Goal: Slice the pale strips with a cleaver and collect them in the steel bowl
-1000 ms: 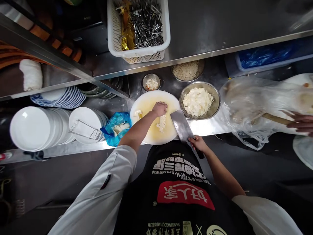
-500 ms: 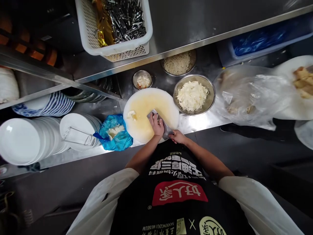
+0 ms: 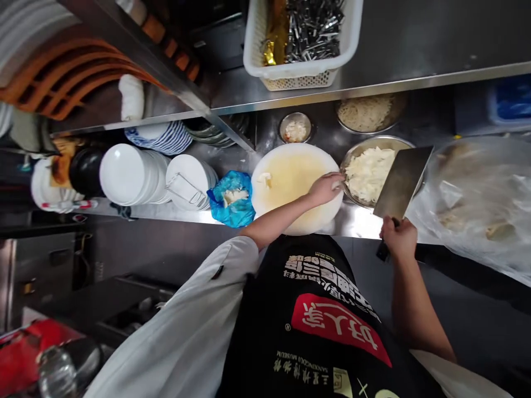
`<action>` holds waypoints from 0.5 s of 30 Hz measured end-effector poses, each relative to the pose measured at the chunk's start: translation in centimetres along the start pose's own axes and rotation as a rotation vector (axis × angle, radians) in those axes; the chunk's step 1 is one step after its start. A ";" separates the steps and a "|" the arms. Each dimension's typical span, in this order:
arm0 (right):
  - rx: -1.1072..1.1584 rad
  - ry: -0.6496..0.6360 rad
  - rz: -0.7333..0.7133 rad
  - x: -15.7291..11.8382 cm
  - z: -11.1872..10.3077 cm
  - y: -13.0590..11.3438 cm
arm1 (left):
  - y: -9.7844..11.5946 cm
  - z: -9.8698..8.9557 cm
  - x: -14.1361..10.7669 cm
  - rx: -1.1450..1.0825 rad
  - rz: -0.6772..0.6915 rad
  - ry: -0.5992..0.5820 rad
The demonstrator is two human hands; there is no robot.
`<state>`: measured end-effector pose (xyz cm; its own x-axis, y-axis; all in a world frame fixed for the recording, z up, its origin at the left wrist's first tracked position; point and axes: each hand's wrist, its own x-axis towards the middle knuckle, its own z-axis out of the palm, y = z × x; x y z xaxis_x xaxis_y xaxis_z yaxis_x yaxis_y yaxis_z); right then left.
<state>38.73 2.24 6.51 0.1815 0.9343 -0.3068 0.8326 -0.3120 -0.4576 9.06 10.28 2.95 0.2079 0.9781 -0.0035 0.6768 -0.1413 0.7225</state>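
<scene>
My right hand [image 3: 399, 237] is wrapped round the dark handle of a wide cleaver [image 3: 403, 182], its blade raised in front of the right part of a metal bowl [image 3: 349, 196]. Pale sliced pieces [image 3: 369, 172] fill that bowl. At the bowl's left edge is my left hand [image 3: 327, 188], over the right side of a round white cutting board [image 3: 290, 214]; its fingers are bent together, and what they hold is too small to name. A small pale piece [image 3: 264, 179] lies on the board's left part.
Left of the board sit a blue plastic bag [image 3: 232, 211] and stacked white plates [image 3: 124, 172]. Behind are a small bowl [image 3: 295, 128] and a bowl of shreds [image 3: 365, 113]. A white basket [image 3: 305, 69] stands on the shelf above. Clear plastic [image 3: 481, 193] lies at the right.
My hands have moved apart. The cleaver has been lifted off the board and carried right in my right hand, while my left hand has shifted to the bowl's edge. The view has swung left.
</scene>
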 end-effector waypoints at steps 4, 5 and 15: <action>-0.016 -0.312 -0.092 -4.0 0.8 0.4 | -7.8 -9.7 -8.4 0.321 -0.467 0.337; -0.017 -0.388 -0.123 -4.9 1.5 -0.1 | -9.7 -11.3 -9.8 0.381 -0.558 0.346; -0.104 -0.616 -0.411 -6.5 7.9 -7.0 | -14.5 -10.8 -14.1 0.346 -0.452 -0.020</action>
<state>27.61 -3.03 5.07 -0.4559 0.6965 -0.5542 0.8209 0.0884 -0.5642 -11.35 0.23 -0.02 -0.1454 0.9503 -0.2753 0.8925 0.2460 0.3779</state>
